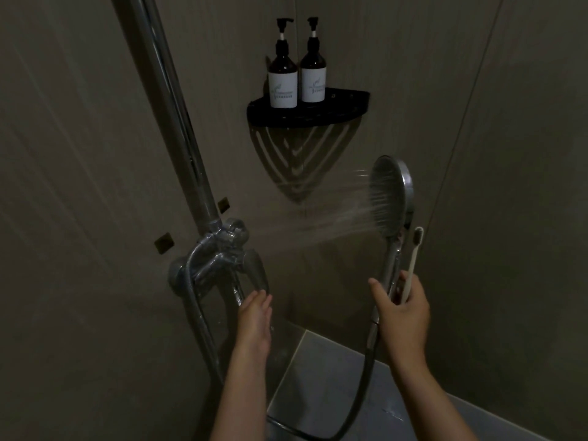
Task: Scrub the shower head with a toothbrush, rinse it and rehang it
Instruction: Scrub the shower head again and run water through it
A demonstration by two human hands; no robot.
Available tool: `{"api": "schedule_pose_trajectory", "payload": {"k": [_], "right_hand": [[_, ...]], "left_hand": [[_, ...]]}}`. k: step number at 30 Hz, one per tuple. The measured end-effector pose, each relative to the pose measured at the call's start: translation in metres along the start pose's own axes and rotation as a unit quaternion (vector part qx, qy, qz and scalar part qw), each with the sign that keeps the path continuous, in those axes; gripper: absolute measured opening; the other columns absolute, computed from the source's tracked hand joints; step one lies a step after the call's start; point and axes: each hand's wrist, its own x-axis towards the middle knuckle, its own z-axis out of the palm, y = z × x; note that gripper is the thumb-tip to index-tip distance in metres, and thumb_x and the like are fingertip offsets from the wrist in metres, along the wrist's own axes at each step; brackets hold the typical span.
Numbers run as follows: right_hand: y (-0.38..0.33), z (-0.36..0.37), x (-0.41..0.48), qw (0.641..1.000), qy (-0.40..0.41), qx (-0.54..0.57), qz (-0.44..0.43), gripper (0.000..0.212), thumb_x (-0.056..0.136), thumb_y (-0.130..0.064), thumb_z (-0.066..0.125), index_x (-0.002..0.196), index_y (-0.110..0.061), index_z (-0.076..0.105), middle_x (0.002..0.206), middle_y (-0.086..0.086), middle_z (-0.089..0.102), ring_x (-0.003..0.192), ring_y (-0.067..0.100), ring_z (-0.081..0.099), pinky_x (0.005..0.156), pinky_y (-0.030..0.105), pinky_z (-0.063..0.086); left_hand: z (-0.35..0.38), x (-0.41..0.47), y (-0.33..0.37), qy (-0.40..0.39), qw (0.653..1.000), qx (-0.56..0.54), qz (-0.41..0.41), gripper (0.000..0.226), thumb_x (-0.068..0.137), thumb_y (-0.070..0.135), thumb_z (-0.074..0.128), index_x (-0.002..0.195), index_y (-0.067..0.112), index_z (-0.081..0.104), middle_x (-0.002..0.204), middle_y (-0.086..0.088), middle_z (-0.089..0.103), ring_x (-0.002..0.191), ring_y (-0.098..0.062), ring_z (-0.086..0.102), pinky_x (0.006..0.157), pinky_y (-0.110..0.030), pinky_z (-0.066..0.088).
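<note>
shower head point(388, 192): off the wall, held upright at right, face turned left. Water was running, and the spray point(334, 224) shot leftward toward the mixer side.
toothbrush point(413, 259): pale handle, bristles up, lying alongside the shower handle. The bristles sat just beside the neck and clear of the face, so no scrubbing here.
right hand point(402, 316): fingers curled round the shower handle and the toothbrush handle together, thumb sticking out left. We read it as a one-hand carry that freed the other hand for the tap.
left hand point(254, 316): fingers straight and close together, holding nothing, just under the mixer lever point(254, 272). We couldn't tell whether it touched the lever.
step: we judged this the rinse, with the left hand placed to work the water.
hose point(366, 386): dropped from the handle, looped along the frame bottom and came back up to the mixer point(219, 259).
rehang: not yet done. The riser rail point(178, 122) ran up out of frame, and we couldn't pick out a bracket.
risk: two handles shared one wet grip, so we figured the toothbrush could slip.
surroundings: a black corner shelf point(350, 103) carried two pump bottles point(282, 78), well above the spray. A tiled ledge point(334, 377) sat below the hands.
</note>
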Motion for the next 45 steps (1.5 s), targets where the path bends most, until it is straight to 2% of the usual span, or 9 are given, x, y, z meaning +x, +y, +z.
{"api": "schedule_pose_trajectory", "payload": {"k": [2, 9, 13, 16, 21, 24, 29, 35, 45], "right_hand": [[-0.001, 0.002, -0.001, 1.000, 0.006, 0.005, -0.012, 0.018, 0.081, -0.021, 0.071, 0.079, -0.024, 0.054, 0.064, -0.004, 0.054, 0.054, 0.002, 0.050, 0.053, 0.025, 0.044], [-0.003, 0.008, -0.004, 0.999, 0.010, 0.027, -0.031, 0.022, 0.080, -0.018, 0.072, 0.082, -0.030, 0.054, 0.068, -0.008, 0.059, 0.059, -0.005, 0.055, 0.058, 0.023, 0.045], [-0.002, 0.009, -0.003, 0.999, 0.008, 0.031, -0.032, 0.019, 0.079, -0.019, 0.072, 0.086, -0.020, 0.055, 0.065, -0.008, 0.056, 0.057, -0.002, 0.054, 0.056, 0.029, 0.046], [-0.003, 0.010, -0.002, 0.999, 0.015, 0.034, -0.038, 0.019, 0.079, -0.016, 0.073, 0.087, -0.018, 0.055, 0.066, -0.008, 0.057, 0.057, -0.003, 0.053, 0.057, 0.028, 0.046], [-0.005, 0.011, -0.004, 0.999, 0.016, 0.031, -0.032, 0.020, 0.079, -0.017, 0.072, 0.089, -0.021, 0.055, 0.069, -0.005, 0.058, 0.060, -0.002, 0.054, 0.058, 0.031, 0.049], [-0.007, 0.012, -0.004, 0.999, 0.019, 0.035, -0.033, 0.023, 0.079, -0.016, 0.072, 0.089, -0.026, 0.054, 0.072, -0.006, 0.060, 0.064, -0.003, 0.057, 0.061, 0.031, 0.050], [-0.006, 0.014, -0.004, 0.999, 0.026, 0.020, -0.033, 0.020, 0.079, -0.016, 0.072, 0.088, -0.021, 0.055, 0.069, -0.006, 0.058, 0.060, 0.001, 0.054, 0.060, 0.032, 0.048], [-0.003, 0.013, -0.004, 0.999, 0.036, 0.003, -0.014, 0.019, 0.080, -0.018, 0.071, 0.085, -0.024, 0.054, 0.067, -0.006, 0.058, 0.058, 0.002, 0.054, 0.059, 0.030, 0.048], [0.000, -0.002, -0.001, 0.999, 0.048, -0.021, -0.003, 0.017, 0.080, -0.018, 0.070, 0.087, -0.019, 0.055, 0.070, -0.003, 0.058, 0.064, 0.013, 0.057, 0.064, 0.038, 0.051]], "left_hand": [[0.000, 0.000, 0.000, 0.000, 1.000, -0.005, -0.002, 0.044, 0.097, -0.001, 0.041, 0.140, -0.003, 0.033, 0.144, -0.020, 0.042, 0.132, -0.031, 0.043, 0.112, -0.035, 0.030], [-0.002, 0.002, -0.002, -0.008, 1.000, -0.015, -0.003, 0.044, 0.097, -0.002, 0.039, 0.141, -0.003, 0.032, 0.143, -0.019, 0.043, 0.133, -0.030, 0.042, 0.111, -0.033, 0.029], [-0.001, 0.002, -0.004, -0.004, 1.000, -0.018, 0.004, 0.044, 0.096, -0.002, 0.039, 0.140, -0.003, 0.033, 0.143, -0.020, 0.043, 0.133, -0.030, 0.043, 0.114, -0.034, 0.028], [0.000, 0.002, -0.005, -0.002, 1.000, -0.023, 0.008, 0.044, 0.097, -0.002, 0.038, 0.141, -0.004, 0.031, 0.143, -0.020, 0.042, 0.133, -0.030, 0.043, 0.113, -0.033, 0.028], [0.001, 0.003, -0.004, -0.002, 0.999, -0.031, 0.007, 0.044, 0.097, -0.002, 0.038, 0.140, -0.003, 0.032, 0.141, -0.019, 0.045, 0.132, -0.030, 0.043, 0.110, -0.032, 0.029], [0.001, 0.002, -0.004, -0.008, 0.999, -0.039, 0.003, 0.043, 0.097, -0.001, 0.038, 0.140, -0.003, 0.034, 0.129, -0.014, 0.055, 0.127, -0.027, 0.047, 0.105, -0.030, 0.032], [0.001, 0.006, -0.005, -0.007, 1.000, -0.023, -0.003, 0.045, 0.097, 0.001, 0.039, 0.141, -0.001, 0.033, 0.145, -0.017, 0.042, 0.134, -0.030, 0.041, 0.111, -0.035, 0.027], [0.002, 0.012, -0.012, -0.040, 0.999, 0.001, -0.037, 0.044, 0.098, 0.007, 0.039, 0.141, 0.000, 0.035, 0.147, -0.019, 0.040, 0.136, -0.028, 0.039, 0.113, -0.034, 0.025], [0.021, 0.005, -0.016, -0.123, 0.988, -0.021, -0.088, 0.045, 0.100, 0.017, 0.039, 0.142, 0.001, 0.034, 0.145, -0.019, 0.042, 0.135, -0.027, 0.041, 0.111, -0.033, 0.027]]}}
